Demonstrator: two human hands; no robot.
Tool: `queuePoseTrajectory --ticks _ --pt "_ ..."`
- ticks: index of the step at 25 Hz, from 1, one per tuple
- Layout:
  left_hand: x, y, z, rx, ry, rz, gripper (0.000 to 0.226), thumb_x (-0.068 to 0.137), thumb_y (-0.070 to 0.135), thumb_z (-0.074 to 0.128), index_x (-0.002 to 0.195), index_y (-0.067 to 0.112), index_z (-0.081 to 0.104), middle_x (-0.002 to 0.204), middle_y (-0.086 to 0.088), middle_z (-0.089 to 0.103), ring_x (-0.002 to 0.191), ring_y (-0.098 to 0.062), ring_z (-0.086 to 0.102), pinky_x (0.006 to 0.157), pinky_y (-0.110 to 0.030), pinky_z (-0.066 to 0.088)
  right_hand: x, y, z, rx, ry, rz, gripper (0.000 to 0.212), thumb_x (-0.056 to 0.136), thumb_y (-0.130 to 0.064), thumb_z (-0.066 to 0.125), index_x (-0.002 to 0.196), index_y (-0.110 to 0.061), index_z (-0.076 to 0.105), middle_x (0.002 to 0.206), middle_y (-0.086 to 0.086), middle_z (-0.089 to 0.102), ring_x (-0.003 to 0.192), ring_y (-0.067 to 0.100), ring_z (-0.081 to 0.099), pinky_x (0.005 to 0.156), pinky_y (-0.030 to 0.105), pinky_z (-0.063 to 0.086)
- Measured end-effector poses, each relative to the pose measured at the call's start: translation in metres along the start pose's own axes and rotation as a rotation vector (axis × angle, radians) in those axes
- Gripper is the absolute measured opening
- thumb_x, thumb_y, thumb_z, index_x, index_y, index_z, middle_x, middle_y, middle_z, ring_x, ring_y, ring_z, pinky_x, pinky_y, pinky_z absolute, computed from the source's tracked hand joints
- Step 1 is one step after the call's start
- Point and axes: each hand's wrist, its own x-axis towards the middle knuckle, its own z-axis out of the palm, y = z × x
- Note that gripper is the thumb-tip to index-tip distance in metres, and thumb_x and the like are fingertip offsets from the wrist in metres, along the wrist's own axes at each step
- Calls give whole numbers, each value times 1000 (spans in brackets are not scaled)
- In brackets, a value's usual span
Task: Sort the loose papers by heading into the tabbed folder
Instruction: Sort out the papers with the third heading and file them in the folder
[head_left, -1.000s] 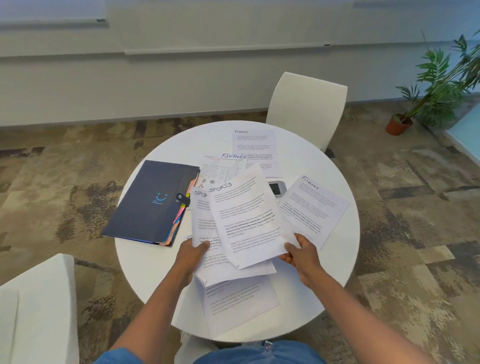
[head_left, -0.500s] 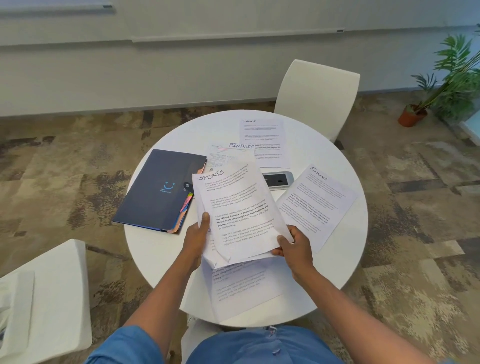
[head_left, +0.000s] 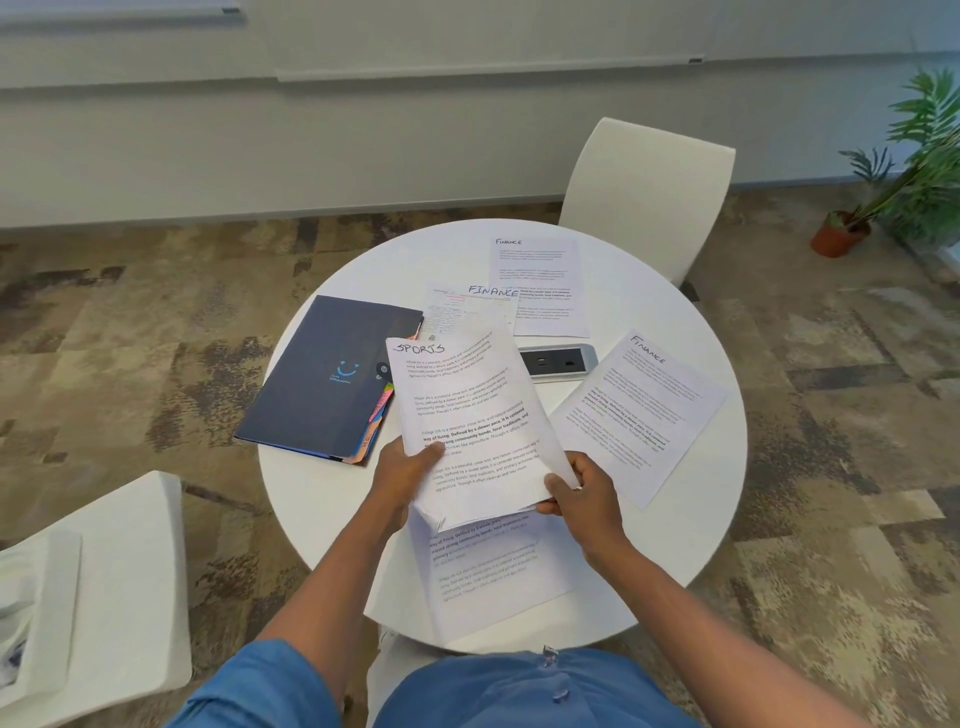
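I see left hand (head_left: 405, 467) and right hand (head_left: 582, 488) pinching the SPORTS sheets (head_left: 467, 415) — loose grip, so misaligned sheets may slip out.

On the worktop (head_left: 311, 499) the folder (head_left: 332, 374) lies at the left. Right of it, the Sports sheets (head_left: 467, 415) are raised between the left hand (head_left: 402, 470) and right hand (head_left: 582, 493), over another sheet (head_left: 493, 566) at the near edge. Three Finance sheets lie beyond (one far (head_left: 537, 286), one overlapped beside it (head_left: 467, 312), one at right (head_left: 639, 415)), a power outlet panel (head_left: 558, 359) between them.
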Motion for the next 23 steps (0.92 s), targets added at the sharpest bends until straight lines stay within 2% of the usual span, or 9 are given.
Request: queuePoseTrajectory --ticks 2,4,8,10,12,15,18,23 --pt "0 3 -1 9 -19 11 37 87 13 73 123 9 64 113 -10 73 101 -30 71 92 -51 55 5 0 -1 -78 15 -13 19 92 -16 63 110 -23 58 108 -7 65 85 18 69 68 22 57" --pt "-1 5 0 27 -42 23 35 87 13 72 121 10 64 113 -10 73 101 -31 71 93 -51 55 11 -2 -5 -109 31 4 28 89 -18 68 114 -24 56 110 -8 62 100 16 62 75 22 49" --pt "-9 11 5 43 -123 49 32 88 12 70 119 10 65 114 -12 73 103 -31 71 91 -46 56 33 -11 -16 -82 -3 61 56 83 -25 76 131 -22 48 122 -4 57 111 19 58 98 37 48" --pt "-12 15 8 71 -196 58 34 89 15 70 122 10 64 114 -10 73 104 -30 70 91 -44 56 43 -19 -21 -80 -43 46 59 82 -25 78 132 -23 47 124 -4 58 114 19 57 101 41 48" --pt "-15 18 12 125 -249 82 34 90 19 68 123 12 64 115 -7 73 105 -27 70 91 -41 56 49 -28 -26 -81 -59 10 51 81 -22 79 124 -23 52 122 -3 62 113 20 58 98 44 50" --pt "-16 21 17 209 -233 123 41 83 33 73 120 17 65 112 -4 73 106 -27 66 86 -43 54 50 -33 -32 -76 -50 -35 41 84 -15 75 121 -17 57 118 2 65 106 22 61 85 38 50" --pt "-16 25 21 273 -194 187 51 80 45 71 125 24 60 115 -2 71 109 -26 63 90 -49 55 44 -30 -34 -121 7 -100 42 86 -20 74 124 -16 58 117 1 65 104 21 62 86 36 52" --pt "-14 26 31 351 -78 225 29 91 25 68 118 27 59 118 -4 67 109 -26 61 94 -47 53 34 -25 -34 -200 13 -177 20 89 -14 70 103 -24 59 94 -15 61 85 3 58 67 6 42"
